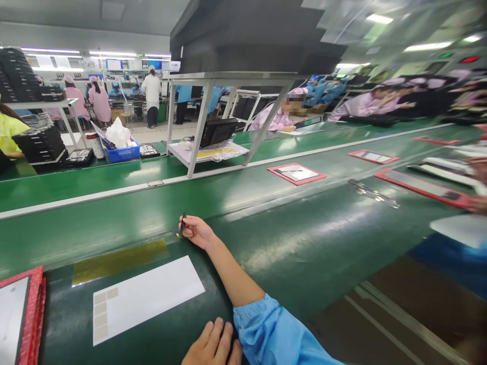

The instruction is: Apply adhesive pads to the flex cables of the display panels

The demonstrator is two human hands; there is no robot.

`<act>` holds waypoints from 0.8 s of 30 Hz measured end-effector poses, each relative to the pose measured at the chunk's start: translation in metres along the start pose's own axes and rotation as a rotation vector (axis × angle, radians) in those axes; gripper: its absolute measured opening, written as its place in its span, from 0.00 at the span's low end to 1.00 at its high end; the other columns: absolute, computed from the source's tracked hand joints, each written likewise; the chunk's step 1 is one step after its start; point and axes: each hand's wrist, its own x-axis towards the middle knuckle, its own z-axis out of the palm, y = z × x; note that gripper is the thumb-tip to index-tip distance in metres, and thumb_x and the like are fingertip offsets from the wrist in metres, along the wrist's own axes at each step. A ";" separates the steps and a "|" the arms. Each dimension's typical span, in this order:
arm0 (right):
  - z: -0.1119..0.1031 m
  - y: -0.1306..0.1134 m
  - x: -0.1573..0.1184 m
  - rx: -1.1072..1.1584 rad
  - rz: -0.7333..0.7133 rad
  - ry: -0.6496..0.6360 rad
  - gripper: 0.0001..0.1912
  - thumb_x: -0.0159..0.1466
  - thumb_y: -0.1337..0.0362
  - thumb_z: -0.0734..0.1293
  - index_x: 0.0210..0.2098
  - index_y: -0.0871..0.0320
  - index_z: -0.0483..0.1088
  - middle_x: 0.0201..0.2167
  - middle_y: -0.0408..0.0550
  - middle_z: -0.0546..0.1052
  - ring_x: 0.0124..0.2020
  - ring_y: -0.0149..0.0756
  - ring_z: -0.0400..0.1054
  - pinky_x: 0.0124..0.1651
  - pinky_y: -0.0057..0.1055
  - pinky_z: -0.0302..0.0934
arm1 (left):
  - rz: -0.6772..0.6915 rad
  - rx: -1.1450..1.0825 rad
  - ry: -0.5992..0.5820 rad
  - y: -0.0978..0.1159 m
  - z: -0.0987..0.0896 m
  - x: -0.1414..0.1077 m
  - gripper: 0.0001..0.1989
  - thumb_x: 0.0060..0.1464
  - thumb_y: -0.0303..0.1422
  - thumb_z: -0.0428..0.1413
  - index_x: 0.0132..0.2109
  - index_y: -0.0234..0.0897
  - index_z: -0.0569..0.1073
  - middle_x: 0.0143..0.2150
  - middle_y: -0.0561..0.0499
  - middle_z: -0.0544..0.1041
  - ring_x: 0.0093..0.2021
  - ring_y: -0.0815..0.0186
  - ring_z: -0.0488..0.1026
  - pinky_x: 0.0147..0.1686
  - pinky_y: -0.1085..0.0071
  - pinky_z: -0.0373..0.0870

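Note:
My right hand [196,231], at the end of a blue sleeve, pinches a slim dark tool [183,223] held nearly upright, with a small yellowish bit at its lower tip. My left hand [213,345] lies flat at the bottom edge, fingers slightly apart, holding nothing that shows. Left of it, a white sheet [152,296] carries several beige squares along its left end. Just behind the sheet lies a translucent yellow film strip [119,261]. Red-edged padding [36,304] under a panel is at the far left.
Red-framed panels [297,173] lie along the green conveyor [236,200]. Clear tweezer-like pieces [373,193] rest at the right. A metal shelf frame [198,126] and a blue bin [124,152] stand beyond. People in pink and blue work around; another person's hand is at the right edge.

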 end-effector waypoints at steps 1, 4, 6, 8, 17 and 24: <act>0.000 0.000 0.000 0.000 0.000 0.000 0.14 0.75 0.57 0.69 0.45 0.64 0.72 0.34 0.44 0.73 0.25 0.24 0.64 0.26 0.21 0.63 | 0.012 0.008 -0.008 0.000 0.001 -0.001 0.18 0.74 0.39 0.51 0.62 0.34 0.74 0.65 0.43 0.74 0.62 0.55 0.73 0.65 0.60 0.66; 0.000 0.000 0.000 0.000 0.001 -0.003 0.13 0.75 0.57 0.69 0.45 0.64 0.71 0.34 0.43 0.73 0.25 0.24 0.64 0.26 0.21 0.63 | 0.018 0.008 -0.009 0.000 0.002 -0.002 0.18 0.74 0.39 0.51 0.62 0.34 0.74 0.65 0.43 0.74 0.63 0.55 0.73 0.64 0.60 0.66; 0.000 0.000 0.000 -0.001 0.002 -0.007 0.13 0.74 0.57 0.69 0.45 0.64 0.71 0.34 0.43 0.73 0.25 0.24 0.64 0.26 0.20 0.63 | 0.006 -0.008 -0.001 0.000 0.002 -0.003 0.18 0.74 0.39 0.52 0.61 0.34 0.74 0.65 0.43 0.74 0.62 0.55 0.73 0.64 0.60 0.66; -0.001 0.000 0.000 -0.001 0.003 -0.010 0.13 0.74 0.58 0.69 0.45 0.64 0.71 0.34 0.43 0.73 0.25 0.24 0.64 0.26 0.20 0.63 | 0.008 -0.011 -0.003 0.000 0.003 -0.003 0.18 0.74 0.39 0.51 0.62 0.34 0.74 0.65 0.43 0.74 0.63 0.55 0.73 0.64 0.60 0.66; -0.002 0.000 0.001 0.001 0.007 -0.008 0.13 0.74 0.57 0.69 0.45 0.64 0.71 0.34 0.44 0.73 0.26 0.24 0.64 0.26 0.20 0.63 | 0.004 -0.006 0.000 0.002 0.003 -0.004 0.18 0.74 0.38 0.51 0.62 0.34 0.74 0.65 0.43 0.74 0.63 0.55 0.72 0.65 0.59 0.65; -0.001 -0.001 0.000 0.009 0.005 -0.001 0.13 0.75 0.57 0.69 0.45 0.63 0.71 0.33 0.43 0.72 0.25 0.24 0.64 0.26 0.21 0.63 | 0.038 0.013 -0.066 0.003 0.004 -0.006 0.20 0.75 0.40 0.51 0.64 0.32 0.71 0.67 0.41 0.71 0.64 0.53 0.72 0.64 0.59 0.67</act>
